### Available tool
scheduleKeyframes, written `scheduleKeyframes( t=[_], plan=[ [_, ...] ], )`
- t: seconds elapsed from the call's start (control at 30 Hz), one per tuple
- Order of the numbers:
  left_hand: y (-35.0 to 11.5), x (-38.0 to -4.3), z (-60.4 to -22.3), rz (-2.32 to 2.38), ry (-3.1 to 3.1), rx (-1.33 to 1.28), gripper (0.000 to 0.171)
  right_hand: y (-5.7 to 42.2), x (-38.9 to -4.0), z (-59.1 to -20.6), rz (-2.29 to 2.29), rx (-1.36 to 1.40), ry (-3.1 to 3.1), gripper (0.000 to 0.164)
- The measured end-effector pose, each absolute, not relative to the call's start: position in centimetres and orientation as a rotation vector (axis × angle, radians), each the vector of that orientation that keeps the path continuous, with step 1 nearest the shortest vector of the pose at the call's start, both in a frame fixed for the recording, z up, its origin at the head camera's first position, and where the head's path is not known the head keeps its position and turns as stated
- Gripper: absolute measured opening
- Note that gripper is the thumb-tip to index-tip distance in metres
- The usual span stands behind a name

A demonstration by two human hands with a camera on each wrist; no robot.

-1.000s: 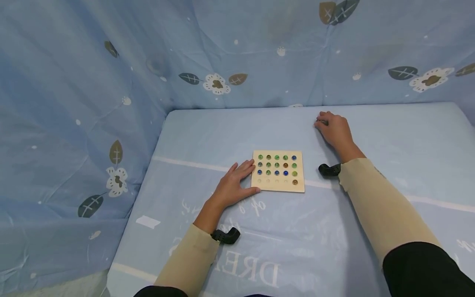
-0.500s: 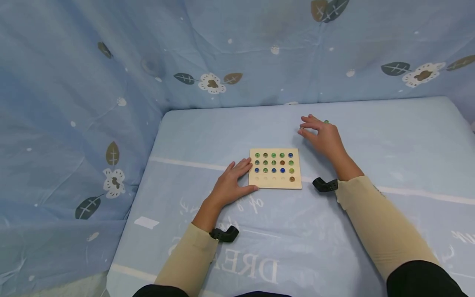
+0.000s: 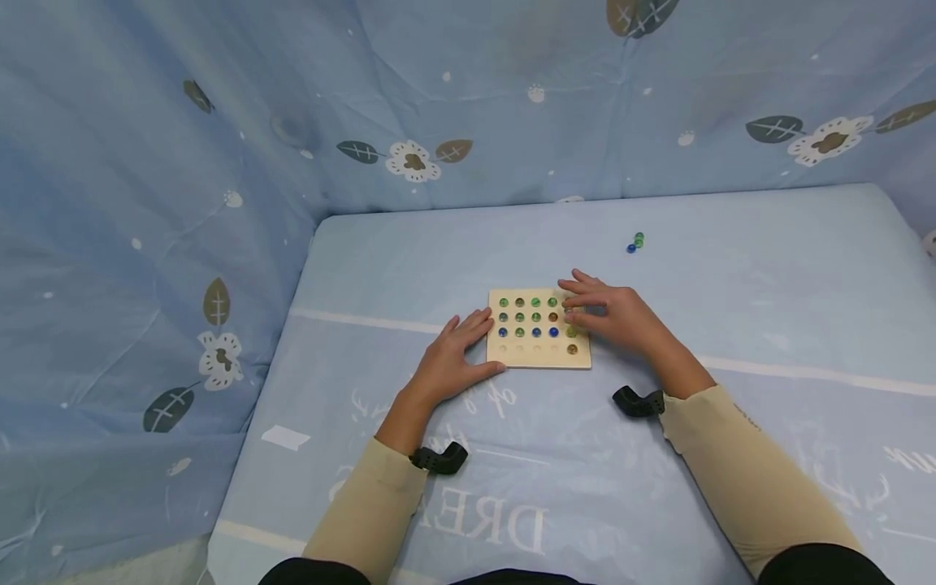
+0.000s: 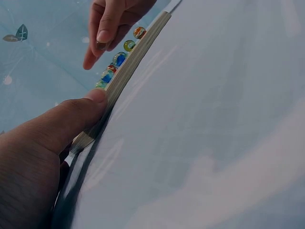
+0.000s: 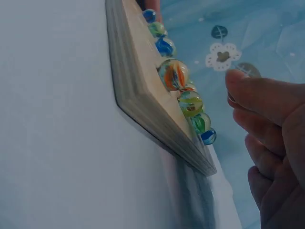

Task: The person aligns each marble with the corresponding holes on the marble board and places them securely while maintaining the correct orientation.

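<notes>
A square wooden board (image 3: pixel 537 361) lies on the table, with rows of glass marbles (image 3: pixel 536 317) in its hollows. One brownish marble (image 3: pixel 572 349) occupies the right end of the nearest row; the hollows left of it hold nothing. My left hand (image 3: pixel 449 366) rests at the board's left side, fingers extended along that edge and thumb at the near corner. Over the board's right part, my right hand (image 3: pixel 613 315) pinches a small dark marble (image 4: pixel 101 46) between thumb and index finger, mostly hidden by the fingertips. In the right wrist view, the pinching thumb (image 5: pixel 257 93) is above the seated marbles.
Three loose marbles (image 3: pixel 639 242), green and blue, lie close together on the table beyond the board. A blue patterned cloth (image 3: pixel 475 106) hangs behind the table's far edge. White tape (image 3: pixel 285 437) is stuck at the left.
My right hand has come from the loose marbles at the back toward me and left, over the board, carrying a marble. The left hand stays at the board's edge.
</notes>
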State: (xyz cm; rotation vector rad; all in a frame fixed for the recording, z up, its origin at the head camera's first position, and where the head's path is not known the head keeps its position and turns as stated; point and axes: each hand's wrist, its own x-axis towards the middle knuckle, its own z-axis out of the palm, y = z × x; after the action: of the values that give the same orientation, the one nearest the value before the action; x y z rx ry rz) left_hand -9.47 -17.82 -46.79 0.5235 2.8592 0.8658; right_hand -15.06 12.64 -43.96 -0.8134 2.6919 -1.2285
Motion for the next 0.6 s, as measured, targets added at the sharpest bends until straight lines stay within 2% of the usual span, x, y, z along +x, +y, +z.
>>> scheduleKeyframes(
  t=[0.23,0.6],
  plan=[
    [-17.7,-9.3,-46.8,0.845,2.858,0.506,0.082,12.3,-14.5,-44.6,-1.199,-0.978,2.544,0.029],
    [-17.8,-9.1,-47.1,0.847,2.873,0.526,0.082,11.5,-13.9,-45.3,-1.187,-1.085,2.452,0.023]
  ],
)
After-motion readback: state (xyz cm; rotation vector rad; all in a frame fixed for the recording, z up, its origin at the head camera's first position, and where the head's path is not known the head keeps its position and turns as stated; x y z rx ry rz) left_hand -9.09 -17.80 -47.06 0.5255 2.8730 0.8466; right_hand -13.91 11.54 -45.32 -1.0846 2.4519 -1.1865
